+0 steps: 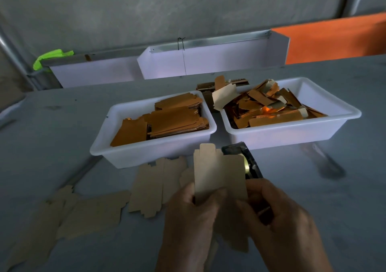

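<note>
I hold a flat tan cardboard box blank (218, 172) upright above the grey table (313, 198). My left hand (188, 219) pinches its lower left edge. My right hand (279, 219) grips its lower right side, with the thumb on the front face. A dark glossy packet (249, 163) with a gold spot shows behind the blank's right edge; whether my right hand holds it too, I cannot tell.
Several flat tan blanks (154, 186) lie on the table to the left. A white tub (129, 154) holds stacked orange-brown blanks; a second white tub (292, 133) holds jumbled shiny pieces. White trays (208, 60) and an orange sheet (334, 39) line the back.
</note>
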Motion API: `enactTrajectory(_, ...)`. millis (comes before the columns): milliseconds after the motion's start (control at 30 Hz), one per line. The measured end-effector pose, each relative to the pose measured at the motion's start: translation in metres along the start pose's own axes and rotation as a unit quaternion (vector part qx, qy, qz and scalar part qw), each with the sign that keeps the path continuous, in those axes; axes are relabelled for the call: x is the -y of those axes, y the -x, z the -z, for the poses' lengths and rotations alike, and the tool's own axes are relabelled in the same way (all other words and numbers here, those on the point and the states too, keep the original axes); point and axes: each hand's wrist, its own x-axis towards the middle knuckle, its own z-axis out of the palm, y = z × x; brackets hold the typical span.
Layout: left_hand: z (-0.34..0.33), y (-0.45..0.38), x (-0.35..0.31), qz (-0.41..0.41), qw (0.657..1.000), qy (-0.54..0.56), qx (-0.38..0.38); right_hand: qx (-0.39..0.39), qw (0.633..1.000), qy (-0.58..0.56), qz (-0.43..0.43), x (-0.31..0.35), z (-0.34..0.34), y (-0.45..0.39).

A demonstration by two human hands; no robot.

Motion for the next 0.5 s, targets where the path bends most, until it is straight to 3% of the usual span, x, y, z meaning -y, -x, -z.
enactTrajectory(133, -0.007, 0.006, -0.003, -0.031, 0.999, -0.014, 0.003, -0.039, 0.988, 0.102, 0.106, 0.004, -0.012, 0.01)
enactTrajectory(233, -0.001, 0.008, -0.009, -0.008, 0.998, 0.017, 0.066, -0.021, 0.992, 0.064, 0.109, 0.007, -0.013, 0.014)
enactTrajectory(367, 0.01, 0.009, -0.007, -0.06, 0.991, -0.039, 0.112, 0.017, 0.994, 0.012, 0.104, 0.004, -0.013, 0.015)
enactTrajectory(433, 0.013, 0.008, -0.005, -0.044, 0.991, -0.038, 0.122, 0.005, 0.998, -0.003, 0.061, 0.002, -0.01, 0.012)
enactTrajectory(500, 0.017, 0.008, -0.004, -0.007, 0.983, -0.023, 0.179, 0.006, 0.997, -0.067, -0.044, -0.001, -0.005, 0.008)
